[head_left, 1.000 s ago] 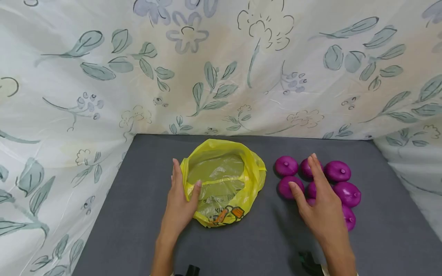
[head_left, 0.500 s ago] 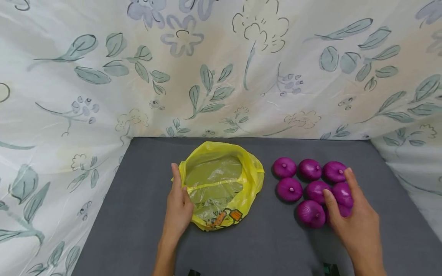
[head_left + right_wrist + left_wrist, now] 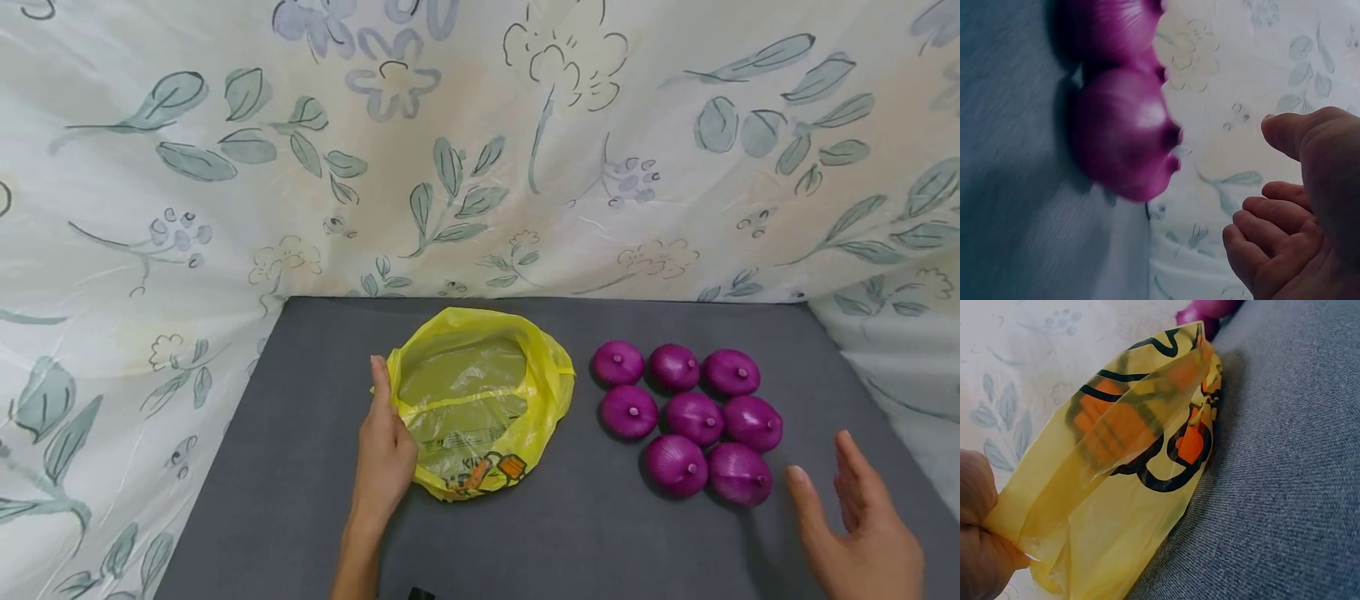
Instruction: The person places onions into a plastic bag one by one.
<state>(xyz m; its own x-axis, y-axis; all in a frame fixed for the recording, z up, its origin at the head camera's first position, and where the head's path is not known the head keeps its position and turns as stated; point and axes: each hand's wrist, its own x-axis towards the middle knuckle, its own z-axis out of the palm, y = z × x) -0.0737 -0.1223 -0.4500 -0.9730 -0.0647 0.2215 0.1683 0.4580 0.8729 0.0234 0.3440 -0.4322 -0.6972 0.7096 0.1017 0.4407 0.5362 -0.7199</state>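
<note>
My left hand (image 3: pixel 384 454) grips the left rim of a yellow plastic bag (image 3: pixel 553 358). The bag lies on the table with its mouth spread wide and a printed cartoon on its front. From the left wrist, my thumb and finger (image 3: pixel 982 531) pinch the bag's thin edge. Several purple onions (image 3: pixel 738 473) sit in a tight cluster to the right of the bag. Holding nothing, my right hand (image 3: pixel 862 525) hovers at the lower right, apart from the onions, with thumb spread and fingers relaxed. The right wrist view shows onions (image 3: pixel 1122 125) beyond that hand.
A dark grey cloth (image 3: pixel 570 550) covers the table. Floral fabric (image 3: pixel 465 208) hangs behind it and along both sides. A strip of table lies between the bag and the onions.
My right hand has moved from above the onions to the lower right, bringing them all into sight. My left hand has stayed at the bag's rim, its thumb drawing in against the plastic.
</note>
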